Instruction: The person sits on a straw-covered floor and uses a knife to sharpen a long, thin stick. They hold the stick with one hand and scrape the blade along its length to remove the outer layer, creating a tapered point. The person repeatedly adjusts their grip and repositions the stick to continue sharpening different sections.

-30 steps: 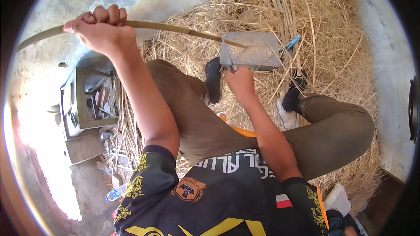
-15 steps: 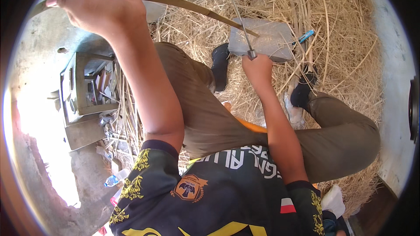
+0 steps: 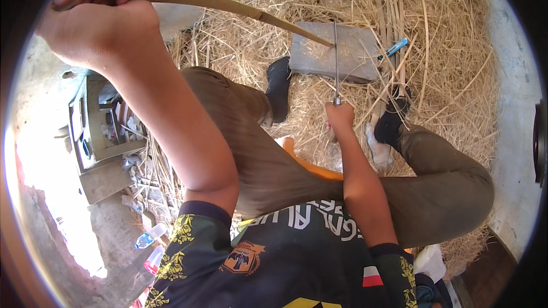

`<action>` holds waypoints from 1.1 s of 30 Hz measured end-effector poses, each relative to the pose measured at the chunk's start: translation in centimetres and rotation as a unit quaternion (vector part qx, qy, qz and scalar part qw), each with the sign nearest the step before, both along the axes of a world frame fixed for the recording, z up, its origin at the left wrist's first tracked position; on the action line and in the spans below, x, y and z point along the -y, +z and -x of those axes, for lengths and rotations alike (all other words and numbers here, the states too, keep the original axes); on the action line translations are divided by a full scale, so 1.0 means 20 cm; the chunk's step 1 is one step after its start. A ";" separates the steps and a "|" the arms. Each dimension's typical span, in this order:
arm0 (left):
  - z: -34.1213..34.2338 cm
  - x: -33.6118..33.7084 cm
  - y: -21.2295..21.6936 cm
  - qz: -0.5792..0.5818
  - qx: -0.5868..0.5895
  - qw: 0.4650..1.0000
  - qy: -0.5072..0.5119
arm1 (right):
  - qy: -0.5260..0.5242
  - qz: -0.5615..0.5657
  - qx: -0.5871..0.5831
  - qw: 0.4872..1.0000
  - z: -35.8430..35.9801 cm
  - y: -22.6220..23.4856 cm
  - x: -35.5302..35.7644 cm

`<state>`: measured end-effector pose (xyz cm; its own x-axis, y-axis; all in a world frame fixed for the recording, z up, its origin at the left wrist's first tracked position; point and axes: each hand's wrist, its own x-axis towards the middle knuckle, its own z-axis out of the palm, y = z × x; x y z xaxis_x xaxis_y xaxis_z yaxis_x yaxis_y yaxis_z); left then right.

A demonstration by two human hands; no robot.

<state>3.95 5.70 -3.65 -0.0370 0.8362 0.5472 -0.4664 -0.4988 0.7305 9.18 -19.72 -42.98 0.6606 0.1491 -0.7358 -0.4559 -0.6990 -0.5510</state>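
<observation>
— Sitting in the straw (image 3: 445, 51), the person has legs spread round a grey slab (image 3: 354, 57). What has changed?
— The left hand (image 3: 100, 23) has risen toward the top left over the last second, pulling the bamboo strip (image 3: 228, 4) up with it. Its fingers are wrapped fully closed around the strip's near end.
— And the far end?
— It reaches down to the slab, where it meets the knife (image 3: 335, 60).
— Who holds that?
— The right hand (image 3: 341, 117), fist closed on the handle, blade standing upright on the slab. It has moved a little nearer the body.
— Meaning?
— I judge the strip is being drawn past the blade, shaving it.
</observation>
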 end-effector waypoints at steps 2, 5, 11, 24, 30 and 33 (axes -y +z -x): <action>-0.01 0.01 0.00 -0.013 -0.011 1.000 -0.009 | -0.025 -0.003 -0.030 0.999 0.01 0.00 0.02; 0.05 -0.04 0.00 -0.037 -0.019 0.996 -0.073 | 0.047 0.078 0.028 0.995 0.01 -0.03 0.03; 0.12 -0.17 -0.01 -0.015 0.004 0.979 -0.205 | 0.077 0.074 0.093 0.990 0.03 -0.01 0.03; 0.18 -0.24 0.01 0.014 0.012 0.861 -0.508 | -0.018 -0.022 0.145 0.989 -0.02 0.14 -0.05; 0.06 0.00 0.04 0.010 0.010 0.869 -0.495 | 0.004 0.057 0.128 0.990 -0.08 0.09 -0.05; 0.06 0.04 0.04 -0.015 0.028 0.857 -0.514 | 0.017 0.012 0.173 0.985 -0.09 0.26 -0.08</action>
